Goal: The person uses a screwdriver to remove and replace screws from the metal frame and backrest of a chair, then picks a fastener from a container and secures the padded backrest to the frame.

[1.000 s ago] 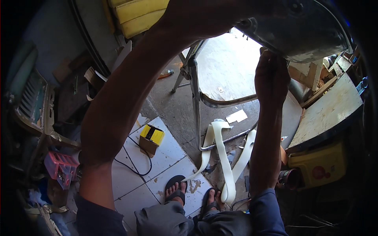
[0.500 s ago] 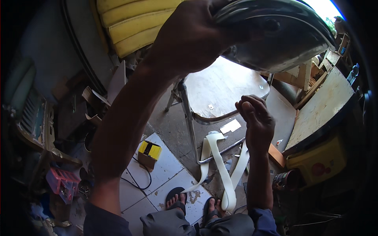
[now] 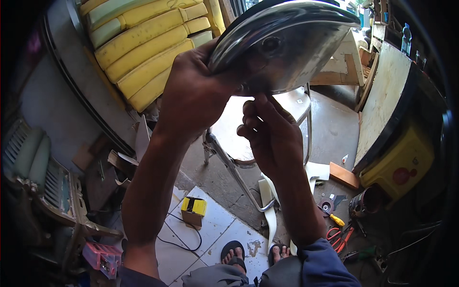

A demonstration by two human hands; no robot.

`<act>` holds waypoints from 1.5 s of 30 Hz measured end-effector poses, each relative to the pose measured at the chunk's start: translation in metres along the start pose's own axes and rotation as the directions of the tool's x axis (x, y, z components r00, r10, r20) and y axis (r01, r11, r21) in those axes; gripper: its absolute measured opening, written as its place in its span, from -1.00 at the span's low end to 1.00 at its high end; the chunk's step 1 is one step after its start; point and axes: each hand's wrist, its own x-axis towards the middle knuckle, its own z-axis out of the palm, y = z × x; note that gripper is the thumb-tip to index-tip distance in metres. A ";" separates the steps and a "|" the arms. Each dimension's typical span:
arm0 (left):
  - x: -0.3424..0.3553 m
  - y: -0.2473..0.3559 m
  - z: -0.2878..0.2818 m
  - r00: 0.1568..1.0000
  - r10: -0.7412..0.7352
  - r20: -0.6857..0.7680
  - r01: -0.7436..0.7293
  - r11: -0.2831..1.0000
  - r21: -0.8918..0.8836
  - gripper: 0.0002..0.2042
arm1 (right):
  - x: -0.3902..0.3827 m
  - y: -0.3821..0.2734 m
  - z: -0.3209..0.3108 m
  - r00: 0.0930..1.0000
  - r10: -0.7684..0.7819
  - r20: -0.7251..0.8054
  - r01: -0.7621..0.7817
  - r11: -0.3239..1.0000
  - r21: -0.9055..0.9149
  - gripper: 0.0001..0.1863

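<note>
A dark, curved panel (image 3: 306, 55) with a shiny rim is held up in the air, in front of the person and above a metal-framed chair (image 3: 234, 126) with a white seat. A round fitting (image 3: 270, 45) sits on the panel's face. The left hand (image 3: 191, 88) is closed around the panel's left end. The right hand (image 3: 275, 131) is just under the panel's lower edge, its fingers curled and partly closed, with the thumb pointing up; I cannot tell whether it touches the panel or pinches something small.

Beyond the left forearm, yellow cushions (image 3: 148, 60) are stacked against the wall. Below the chair, white strips (image 3: 269, 217) trail across the floor, and an orange block (image 3: 343, 176) lies to their right. Nearer the person are a screwdriver (image 3: 337, 220) with a yellow handle and a tool with orange handles. On the white tiles (image 3: 217, 217), a yellow-topped box (image 3: 193, 206) stands near a looped black cable (image 3: 189, 249). A pink tray (image 3: 103, 258) is at the lower left, and a yellow container (image 3: 399, 165) at the right.
</note>
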 end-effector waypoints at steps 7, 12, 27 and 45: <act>0.002 -0.001 0.001 1.000 -0.011 0.000 0.011 0.999 0.037 -0.59 | 0.003 0.001 -0.005 0.999 -0.008 0.044 0.005 0.997 0.074 -0.77; 0.002 -0.002 -0.002 1.000 -0.007 0.023 0.006 0.998 0.056 -0.59 | 0.005 0.001 -0.007 0.998 -0.003 0.063 -0.002 0.997 0.078 -0.76; -0.016 0.005 -0.002 0.996 -0.037 -0.087 0.058 0.967 0.249 -0.61 | 0.005 0.006 -0.010 0.994 -0.055 0.095 0.038 0.984 0.176 -0.75; -0.022 -0.039 -0.007 0.980 0.106 -0.170 -0.118 0.991 -0.061 -0.70 | 0.007 0.009 -0.010 0.992 -0.114 0.063 0.109 0.991 0.077 -0.73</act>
